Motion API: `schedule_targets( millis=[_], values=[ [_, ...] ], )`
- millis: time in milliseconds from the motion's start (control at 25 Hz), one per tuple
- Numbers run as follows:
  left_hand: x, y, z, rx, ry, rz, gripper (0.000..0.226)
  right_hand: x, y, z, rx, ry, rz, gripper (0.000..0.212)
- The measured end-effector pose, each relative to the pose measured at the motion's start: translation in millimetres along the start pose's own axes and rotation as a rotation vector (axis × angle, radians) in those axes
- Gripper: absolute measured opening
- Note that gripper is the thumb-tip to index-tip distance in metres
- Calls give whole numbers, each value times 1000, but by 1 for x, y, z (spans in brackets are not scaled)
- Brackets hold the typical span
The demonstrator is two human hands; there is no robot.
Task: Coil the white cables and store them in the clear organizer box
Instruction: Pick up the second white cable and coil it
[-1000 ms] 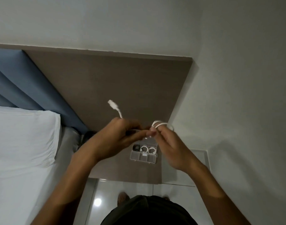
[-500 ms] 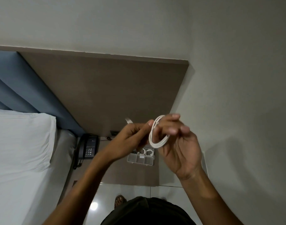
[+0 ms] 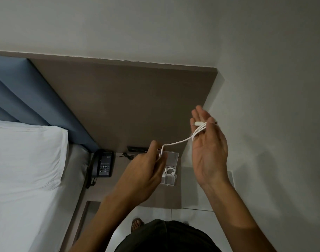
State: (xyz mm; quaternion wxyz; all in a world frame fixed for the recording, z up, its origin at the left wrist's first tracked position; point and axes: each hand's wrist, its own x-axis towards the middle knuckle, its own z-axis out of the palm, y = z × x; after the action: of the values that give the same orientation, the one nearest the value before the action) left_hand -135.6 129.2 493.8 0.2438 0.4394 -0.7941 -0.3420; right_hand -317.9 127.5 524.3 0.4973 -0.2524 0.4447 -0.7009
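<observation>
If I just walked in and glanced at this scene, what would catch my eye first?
Most likely the white cable stretched in mid-air between two raised hands: looped around the fingers of the open right hand, its other end pinched by the left hand. Just below them, a clear organizer box sits open on the bedside shelf with small white coils already inside, a dark telephone to its left.

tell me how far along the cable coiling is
Done: two white coils sit in the clear box. In hand: a white cable looped round the right hand, with the left hand feeding it. Left: finish winding and store it.
</observation>
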Motion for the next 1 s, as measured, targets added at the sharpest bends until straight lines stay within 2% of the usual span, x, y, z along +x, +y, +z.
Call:
schedule_targets(
  millis=[80, 160, 280, 360, 480, 520, 600, 720, 800, 840, 920, 1000],
  values=[
    [-8, 1, -2, -13, -42, 14, 11, 4, -2, -4, -215, 47, -55, 38],
    [-14, 6, -10, -37, -134, 75, 14, 5, 2, -10, -570, -19, -99, 40],
    [-11, 16, -37, -63, -131, 150, 13, -1, 9, -17, -875, -354, -19, 39],
    [-3, 18, -61, -23, -53, 179, 16, -11, 3, -17, -900, -589, 217, 34],
    [14, 16, -92, -73, 28, 133, 23, -34, -3, -12, -650, -854, 542, 57],
    [20, 15, -97, -105, 44, 125, 25, -41, -2, -11, -506, -929, 586, 61],
    [33, 8, -92, -230, 82, 103, 27, -49, -3, -6, -205, -971, 631, 56],
    [44, 3, -58, -487, 137, 7, 24, -48, -6, 3, 148, -924, 601, 43],
    [34, 3, -23, -643, 85, -61, 9, -44, -8, 7, 392, -864, 631, 42],
    [26, 4, -7, -700, 30, -98, 9, -42, -8, 9, 488, -821, 635, 41],
    [7, 8, 15, -788, -63, -160, 25, -35, -4, 5, 575, -687, 625, 42],
    [-4, 8, 21, -842, -111, -204, 27, -31, 2, 1, 602, -583, 620, 41]
  ],
)
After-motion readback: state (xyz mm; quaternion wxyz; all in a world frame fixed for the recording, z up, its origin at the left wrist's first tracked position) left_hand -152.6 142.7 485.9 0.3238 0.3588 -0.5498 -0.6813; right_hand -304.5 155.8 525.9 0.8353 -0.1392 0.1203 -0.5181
